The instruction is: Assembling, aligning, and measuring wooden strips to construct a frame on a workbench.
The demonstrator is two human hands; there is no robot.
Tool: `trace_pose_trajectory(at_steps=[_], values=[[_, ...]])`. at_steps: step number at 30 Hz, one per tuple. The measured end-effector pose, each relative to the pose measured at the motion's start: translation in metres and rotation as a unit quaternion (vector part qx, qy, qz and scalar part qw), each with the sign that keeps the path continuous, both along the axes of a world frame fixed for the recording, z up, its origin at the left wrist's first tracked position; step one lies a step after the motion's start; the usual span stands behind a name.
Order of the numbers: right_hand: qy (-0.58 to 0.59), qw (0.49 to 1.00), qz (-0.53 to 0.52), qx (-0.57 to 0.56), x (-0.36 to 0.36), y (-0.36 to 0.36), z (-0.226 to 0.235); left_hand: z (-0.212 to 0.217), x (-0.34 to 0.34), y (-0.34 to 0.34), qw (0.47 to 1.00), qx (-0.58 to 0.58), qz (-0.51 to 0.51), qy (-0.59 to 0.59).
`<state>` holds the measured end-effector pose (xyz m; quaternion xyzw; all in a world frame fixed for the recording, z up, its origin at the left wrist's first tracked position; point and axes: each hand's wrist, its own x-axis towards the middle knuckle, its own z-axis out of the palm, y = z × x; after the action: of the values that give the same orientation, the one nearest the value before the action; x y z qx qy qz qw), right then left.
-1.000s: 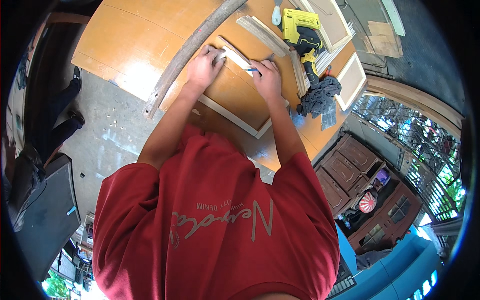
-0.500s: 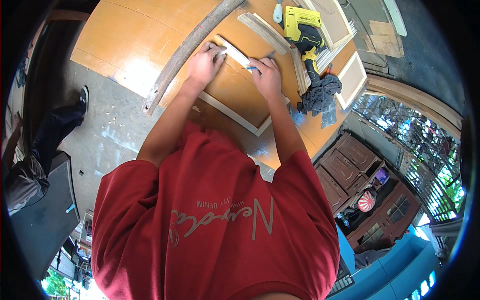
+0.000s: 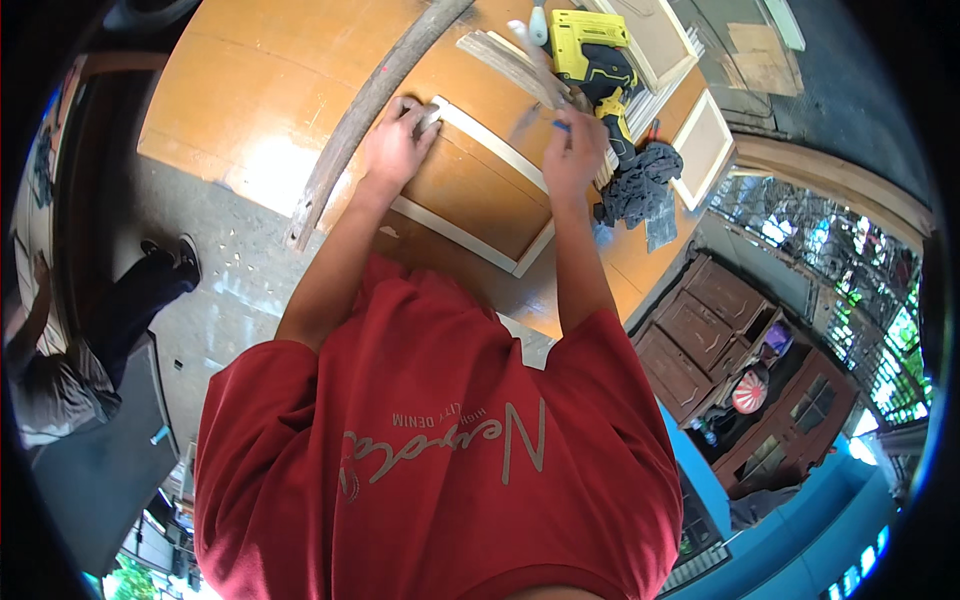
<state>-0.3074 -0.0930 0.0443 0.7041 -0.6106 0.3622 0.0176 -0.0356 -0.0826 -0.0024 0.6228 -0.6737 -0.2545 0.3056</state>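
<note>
On the orange-brown wooden tabletop (image 3: 300,60) pale wood strips lie in a frame shape. My left hand (image 3: 397,148) is closed on the far left end of the far wood strip (image 3: 492,138), its fingers pinching the tip. The near wood strip (image 3: 455,236) runs close to my body and meets a short side strip at the right corner. My right hand (image 3: 576,152) is closed round a blue pencil (image 3: 562,125), off to the right of the frame. A long stick with a pale end (image 3: 522,38), smeared by motion, reaches up from these fingers; its kind cannot be made out.
A grey curved branch (image 3: 375,100) crosses the table left of my hand. Beyond my right hand are a yellow staple gun (image 3: 590,45), scrap strips (image 3: 500,60), a dark cloth (image 3: 640,185) and finished frames (image 3: 705,148). A person (image 3: 125,310) is at the left.
My right hand has moved right, away from the far strip, and a blurred stick now shows at it. My left hand stays at the strip's end. The person's feet at left have shifted.
</note>
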Motion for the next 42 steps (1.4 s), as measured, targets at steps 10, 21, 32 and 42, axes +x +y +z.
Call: trace_pose_trajectory(at_steps=[10, 21, 32, 42], values=[[-0.182, 0.966, -0.183, -0.014, -0.022, 0.074, 0.014, 0.0, -0.001, -0.007, 0.997, -0.067, -0.032, -0.036], [-0.204, 0.939, -0.258, 0.105, -0.001, 0.125, 0.0, 0.0, -0.005, -0.011, 0.994, -0.078, -0.023, -0.067], [-0.251, 0.934, -0.238, 0.09, 0.007, 0.107, -0.004, -0.001, -0.002, -0.01, 0.994, -0.073, -0.037, -0.076], [-0.396, 0.855, -0.063, 0.329, 0.035, 0.064, 0.006, 0.001, -0.002, -0.012, 0.993, -0.082, -0.035, -0.072]])
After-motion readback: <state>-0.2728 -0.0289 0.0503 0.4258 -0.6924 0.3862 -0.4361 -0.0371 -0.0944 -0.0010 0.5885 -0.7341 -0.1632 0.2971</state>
